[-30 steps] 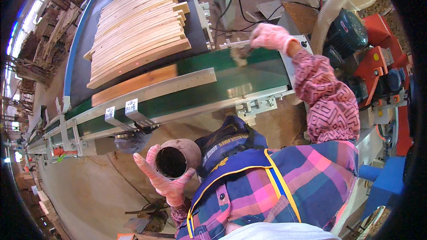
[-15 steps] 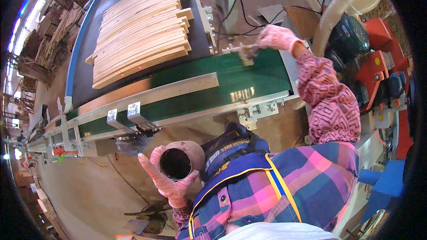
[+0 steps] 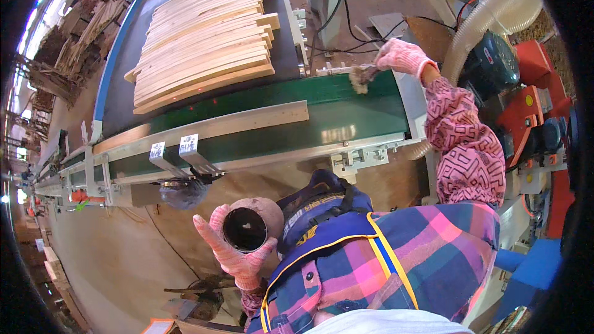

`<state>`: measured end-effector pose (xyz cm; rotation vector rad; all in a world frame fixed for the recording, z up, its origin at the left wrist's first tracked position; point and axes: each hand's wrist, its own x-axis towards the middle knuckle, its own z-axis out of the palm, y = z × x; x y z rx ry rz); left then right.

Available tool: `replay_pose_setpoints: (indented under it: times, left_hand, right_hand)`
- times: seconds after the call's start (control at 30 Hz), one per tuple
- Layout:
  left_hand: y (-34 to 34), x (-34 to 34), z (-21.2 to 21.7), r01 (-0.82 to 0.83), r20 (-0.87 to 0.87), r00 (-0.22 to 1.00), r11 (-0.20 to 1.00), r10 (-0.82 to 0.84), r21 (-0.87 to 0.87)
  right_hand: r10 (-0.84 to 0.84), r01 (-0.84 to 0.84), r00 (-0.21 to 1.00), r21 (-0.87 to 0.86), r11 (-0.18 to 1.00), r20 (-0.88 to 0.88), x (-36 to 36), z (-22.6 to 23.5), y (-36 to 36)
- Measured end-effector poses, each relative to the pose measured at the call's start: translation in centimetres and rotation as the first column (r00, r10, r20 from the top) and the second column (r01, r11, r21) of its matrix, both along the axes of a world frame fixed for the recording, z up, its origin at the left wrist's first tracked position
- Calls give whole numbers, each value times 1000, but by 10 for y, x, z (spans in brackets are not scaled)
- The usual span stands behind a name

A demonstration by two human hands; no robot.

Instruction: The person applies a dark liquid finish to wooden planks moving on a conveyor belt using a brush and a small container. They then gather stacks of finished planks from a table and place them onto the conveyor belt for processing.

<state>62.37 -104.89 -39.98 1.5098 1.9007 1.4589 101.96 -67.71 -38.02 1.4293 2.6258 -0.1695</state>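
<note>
Now | left hand (image 3: 238, 253) grips cup (image 3: 245, 229) | right hand (image 3: 402, 57) brush (image 3: 359, 78) blurred

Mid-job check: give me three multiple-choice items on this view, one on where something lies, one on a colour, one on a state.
1. Where is the right hand?
A. At the far edge of the green belt, on a brush
B. On the stack of slats
C. Under the belt frame

2. What colour is the conveyor belt?
A. Red
B. Green
C. White

3. How does the left hand hold the round can?
A. Upside down
B. Lidded, on its side
C. Open mouth up toward the camera

Answers:
1 A, the gloved hand grips a small brush at the belt's far side.
2 B, the belt surface around the single plank is green.
3 C, the can's dark inside shows.
</note>
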Motion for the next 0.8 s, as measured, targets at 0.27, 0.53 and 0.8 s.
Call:
replay_pose_setpoints:
  times: [0.27,0.53,0.8]
  left_hand:
    - [-1,3,1,13,0,1000,999,-13,-33]
    - [3,8,-6,-4,-16,1000,1000,4,21]
    - [2,9,-1,34,-20,999,999,-34,20]
  right_hand:
    - [-250,204,939,-200,958,-238,-113,-14,-24]
    - [280,-288,946,28,957,164,4,-7,3]
    - [-169,131,969,-203,970,-181,-79,-2,-14]
